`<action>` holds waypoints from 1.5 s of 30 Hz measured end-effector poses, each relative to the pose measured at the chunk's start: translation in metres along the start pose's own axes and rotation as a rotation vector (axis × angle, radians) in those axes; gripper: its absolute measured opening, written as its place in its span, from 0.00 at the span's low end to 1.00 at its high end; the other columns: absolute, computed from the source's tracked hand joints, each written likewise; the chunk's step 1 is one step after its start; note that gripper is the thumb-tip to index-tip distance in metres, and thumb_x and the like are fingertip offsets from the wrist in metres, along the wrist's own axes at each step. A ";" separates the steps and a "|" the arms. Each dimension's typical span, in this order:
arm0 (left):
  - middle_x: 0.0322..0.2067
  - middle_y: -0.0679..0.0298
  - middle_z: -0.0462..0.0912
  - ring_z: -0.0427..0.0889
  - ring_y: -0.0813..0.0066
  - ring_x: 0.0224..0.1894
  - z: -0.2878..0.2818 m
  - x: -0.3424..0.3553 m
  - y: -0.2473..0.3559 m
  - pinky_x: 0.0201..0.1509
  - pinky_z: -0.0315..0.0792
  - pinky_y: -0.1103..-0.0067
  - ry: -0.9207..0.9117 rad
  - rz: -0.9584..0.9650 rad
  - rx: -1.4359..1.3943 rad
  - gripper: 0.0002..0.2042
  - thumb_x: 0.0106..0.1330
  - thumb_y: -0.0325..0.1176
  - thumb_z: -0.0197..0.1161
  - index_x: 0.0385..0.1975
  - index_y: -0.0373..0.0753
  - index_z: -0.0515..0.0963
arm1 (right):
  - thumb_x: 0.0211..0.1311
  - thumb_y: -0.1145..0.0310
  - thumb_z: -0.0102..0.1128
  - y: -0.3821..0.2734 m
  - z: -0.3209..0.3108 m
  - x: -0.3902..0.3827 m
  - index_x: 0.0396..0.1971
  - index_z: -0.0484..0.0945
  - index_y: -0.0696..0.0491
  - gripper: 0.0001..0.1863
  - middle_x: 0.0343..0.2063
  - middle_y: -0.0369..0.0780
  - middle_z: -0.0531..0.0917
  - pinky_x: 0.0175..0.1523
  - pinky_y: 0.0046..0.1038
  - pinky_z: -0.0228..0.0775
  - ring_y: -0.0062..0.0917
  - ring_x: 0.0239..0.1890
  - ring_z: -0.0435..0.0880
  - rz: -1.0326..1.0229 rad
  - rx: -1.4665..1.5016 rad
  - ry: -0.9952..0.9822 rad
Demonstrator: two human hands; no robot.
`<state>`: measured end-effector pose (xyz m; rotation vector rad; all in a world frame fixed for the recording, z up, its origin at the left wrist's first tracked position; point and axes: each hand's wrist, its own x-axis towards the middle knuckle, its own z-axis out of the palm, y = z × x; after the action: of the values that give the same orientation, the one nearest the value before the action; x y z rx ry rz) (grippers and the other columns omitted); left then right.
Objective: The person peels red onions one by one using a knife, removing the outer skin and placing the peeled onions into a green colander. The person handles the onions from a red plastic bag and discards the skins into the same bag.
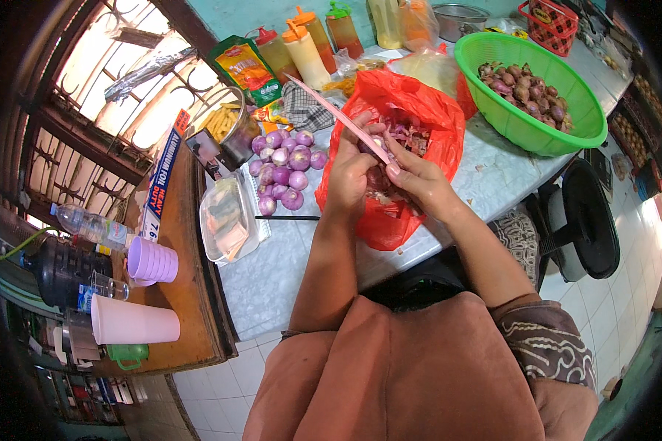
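Observation:
My left hand (348,176) is closed around a slim pink knife (331,107), which slants up and to the left. My right hand (421,182) is closed close beside it, its thumb near the knife's lower end. A small shallot, mostly hidden by the fingers, appears to be held there. Both hands are over an open red plastic bag (443,140) containing loose shallot skins (408,136). Left of the bag, peeled purple shallots (280,175) are heaped on the marble-patterned table (272,275).
A green colander (493,110) of unpeeled shallots stands to the right. Sauce bottles (305,59) line the back wall. At left are a clear plastic container (229,224), a pot (237,128) of yellow pieces, a propped phone (204,151) and a foil box (162,176). Purple cups (153,259) lie farther left.

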<state>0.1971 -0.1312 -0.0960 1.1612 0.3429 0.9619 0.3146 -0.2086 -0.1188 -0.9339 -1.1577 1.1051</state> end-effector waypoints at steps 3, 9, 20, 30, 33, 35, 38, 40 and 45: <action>0.47 0.58 0.68 0.70 0.70 0.48 -0.002 0.002 -0.006 0.53 0.65 0.78 -0.008 0.050 -0.008 0.28 0.51 0.17 0.45 0.57 0.32 0.56 | 0.60 0.66 0.51 -0.001 0.004 -0.001 0.61 0.50 0.60 0.32 0.58 0.44 0.62 0.62 0.22 0.47 0.22 0.60 0.59 -0.024 -0.012 0.025; 0.49 0.57 0.67 0.68 0.68 0.51 0.010 -0.003 -0.001 0.56 0.63 0.78 0.014 0.072 0.003 0.27 0.51 0.19 0.43 0.57 0.31 0.57 | 0.61 0.65 0.49 0.017 0.000 0.007 0.61 0.56 0.54 0.28 0.41 0.40 0.74 0.42 0.18 0.64 0.18 0.42 0.71 -0.097 0.004 0.074; 0.51 0.53 0.64 0.65 0.65 0.55 0.005 -0.001 0.003 0.59 0.60 0.75 0.003 0.063 -0.041 0.27 0.50 0.20 0.42 0.55 0.30 0.57 | 0.61 0.61 0.49 -0.022 0.000 -0.006 0.61 0.55 0.52 0.29 0.19 0.30 0.67 0.13 0.15 0.53 0.11 0.16 0.64 0.156 0.264 0.038; 0.51 0.54 0.64 0.66 0.65 0.53 0.003 0.002 -0.007 0.58 0.61 0.76 0.071 0.062 0.044 0.26 0.51 0.18 0.42 0.55 0.29 0.58 | 0.62 0.62 0.48 0.022 0.004 0.009 0.61 0.55 0.50 0.28 0.31 0.30 0.74 0.15 0.13 0.54 0.10 0.18 0.65 -0.068 0.053 0.081; 0.49 0.55 0.66 0.67 0.66 0.52 -0.002 0.004 -0.011 0.57 0.62 0.76 0.077 0.059 0.032 0.25 0.51 0.18 0.42 0.54 0.30 0.59 | 0.62 0.61 0.48 0.003 0.003 -0.001 0.61 0.58 0.49 0.27 0.18 0.31 0.69 0.14 0.14 0.54 0.12 0.17 0.66 0.178 0.139 0.066; 0.48 0.55 0.68 0.69 0.66 0.50 -0.004 0.005 -0.009 0.57 0.62 0.76 0.064 0.052 0.010 0.25 0.51 0.19 0.43 0.53 0.30 0.60 | 0.62 0.61 0.48 -0.011 0.003 -0.005 0.61 0.57 0.49 0.27 0.17 0.30 0.67 0.14 0.14 0.53 0.12 0.16 0.64 0.212 0.299 0.038; 0.46 0.56 0.69 0.71 0.67 0.48 -0.005 0.007 -0.012 0.56 0.63 0.77 0.087 0.062 0.010 0.25 0.50 0.19 0.43 0.53 0.31 0.60 | 0.62 0.61 0.48 -0.027 0.010 -0.009 0.62 0.55 0.49 0.29 0.16 0.29 0.63 0.13 0.15 0.51 0.12 0.13 0.59 0.225 0.355 0.060; 0.46 0.56 0.69 0.71 0.67 0.48 -0.005 0.006 -0.010 0.56 0.63 0.77 0.091 0.036 0.003 0.25 0.50 0.18 0.44 0.53 0.32 0.61 | 0.62 0.62 0.48 -0.026 0.012 -0.006 0.62 0.54 0.50 0.29 0.16 0.29 0.63 0.13 0.15 0.51 0.12 0.13 0.60 0.221 0.297 0.061; 0.48 0.57 0.69 0.68 0.68 0.51 -0.009 0.007 -0.014 0.57 0.61 0.77 0.065 0.060 0.195 0.28 0.47 0.19 0.47 0.54 0.33 0.61 | 0.61 0.63 0.49 -0.017 0.009 -0.007 0.61 0.56 0.51 0.28 0.17 0.28 0.65 0.13 0.14 0.51 0.11 0.14 0.61 0.211 0.255 0.080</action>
<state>0.2014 -0.1209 -0.1108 1.3247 0.4646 1.0376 0.3083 -0.2186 -0.1027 -0.9048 -0.8436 1.3381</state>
